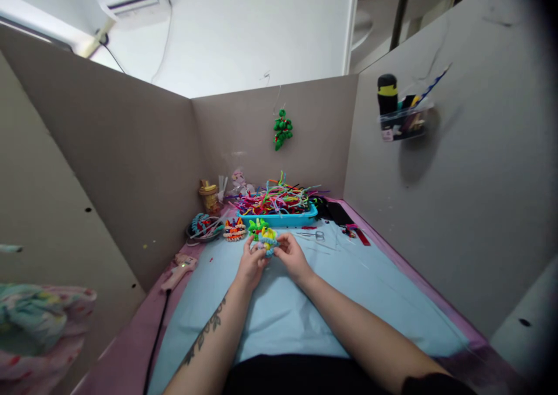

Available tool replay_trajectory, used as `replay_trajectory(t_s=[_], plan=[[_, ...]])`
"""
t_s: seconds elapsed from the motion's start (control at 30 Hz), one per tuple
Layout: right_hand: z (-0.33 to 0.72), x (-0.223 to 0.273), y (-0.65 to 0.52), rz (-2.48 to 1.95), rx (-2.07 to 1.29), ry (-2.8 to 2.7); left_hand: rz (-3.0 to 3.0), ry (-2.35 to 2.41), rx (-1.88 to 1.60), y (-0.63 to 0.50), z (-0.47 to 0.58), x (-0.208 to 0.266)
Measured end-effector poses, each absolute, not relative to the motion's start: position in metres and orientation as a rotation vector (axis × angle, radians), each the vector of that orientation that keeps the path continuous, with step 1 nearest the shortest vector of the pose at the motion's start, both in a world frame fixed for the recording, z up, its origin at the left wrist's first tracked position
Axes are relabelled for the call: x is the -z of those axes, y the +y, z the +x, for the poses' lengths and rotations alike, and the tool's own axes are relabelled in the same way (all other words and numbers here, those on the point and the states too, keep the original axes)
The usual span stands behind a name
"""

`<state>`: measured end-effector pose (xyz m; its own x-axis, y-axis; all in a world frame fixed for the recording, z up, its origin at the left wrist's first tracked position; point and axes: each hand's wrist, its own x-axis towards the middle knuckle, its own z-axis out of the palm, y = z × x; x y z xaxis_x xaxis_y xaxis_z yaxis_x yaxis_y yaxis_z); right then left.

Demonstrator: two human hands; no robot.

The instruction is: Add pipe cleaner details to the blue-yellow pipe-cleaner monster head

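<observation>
Between my two hands, raised over the blue cloth (305,313), is a small pipe-cleaner figure (269,240) in light blue and yellow. My left hand (253,261) grips its left side with fingers curled round it. Thumb and fingertips of my right hand (293,255) pinch its right edge. Just behind it stands a green pipe-cleaner figure (257,226), partly covered by the held one. An orange and white pipe-cleaner figure (234,229) sits to the left of that.
A blue tray (279,221) heaped with colourful pipe cleaners is at the back. Scissors (319,236) lie to the right. A pink glue gun (178,272) with a cable rests left, near a bowl (204,235). Grey partitions (279,93) enclose the table on three sides.
</observation>
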<state>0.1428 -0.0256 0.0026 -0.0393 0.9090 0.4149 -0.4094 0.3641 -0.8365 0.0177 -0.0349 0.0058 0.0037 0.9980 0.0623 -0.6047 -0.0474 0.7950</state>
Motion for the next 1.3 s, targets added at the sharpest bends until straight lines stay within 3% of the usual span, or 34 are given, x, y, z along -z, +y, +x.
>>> replay_trajectory(t_s=[0.93,1.3], plan=[[0.147,-0.014,-0.029,-0.581,-1.165,-1.138,0.772,0.658,-1.414,-0.04,0.019,-0.012],[0.186,-0.025,-0.024,-0.453,-1.725,-1.131,0.835,0.579,-1.387,-0.031,0.007,-0.01]])
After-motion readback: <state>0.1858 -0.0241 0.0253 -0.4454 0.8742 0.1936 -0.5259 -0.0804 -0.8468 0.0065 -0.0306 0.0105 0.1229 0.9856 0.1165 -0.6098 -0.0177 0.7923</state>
